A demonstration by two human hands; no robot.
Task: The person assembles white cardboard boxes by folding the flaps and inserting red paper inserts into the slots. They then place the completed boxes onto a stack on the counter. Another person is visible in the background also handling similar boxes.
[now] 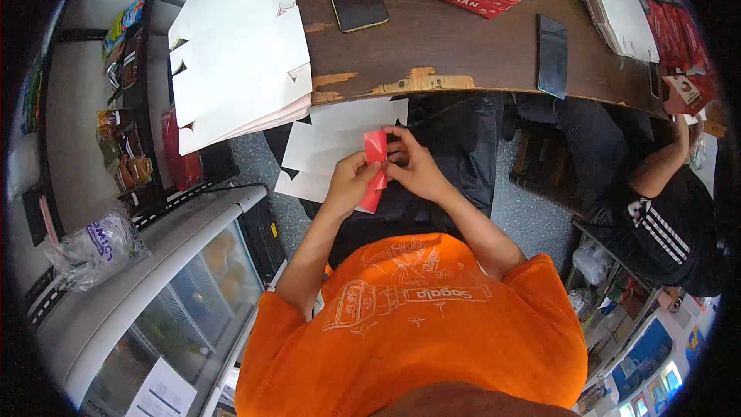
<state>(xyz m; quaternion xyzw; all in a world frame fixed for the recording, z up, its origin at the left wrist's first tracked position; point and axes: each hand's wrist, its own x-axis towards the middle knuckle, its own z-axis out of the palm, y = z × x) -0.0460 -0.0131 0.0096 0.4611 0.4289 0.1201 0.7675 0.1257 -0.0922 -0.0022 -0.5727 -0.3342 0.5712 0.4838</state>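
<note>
From the head camera, a dark brown wooden table [463, 54], its varnish chipped to pale wood along the edge, bears a stack of smooth white notched sheets [239, 54]. Below that edge, the left hand [351, 179] is nearly closed, thumb and curled fingers gripping a narrow, glossy red piece [375, 142]. The right hand [417, 170], fingers bent, pinches its right edge. The piece stands between both hands, above a flat white sheet [333, 136].
</note>
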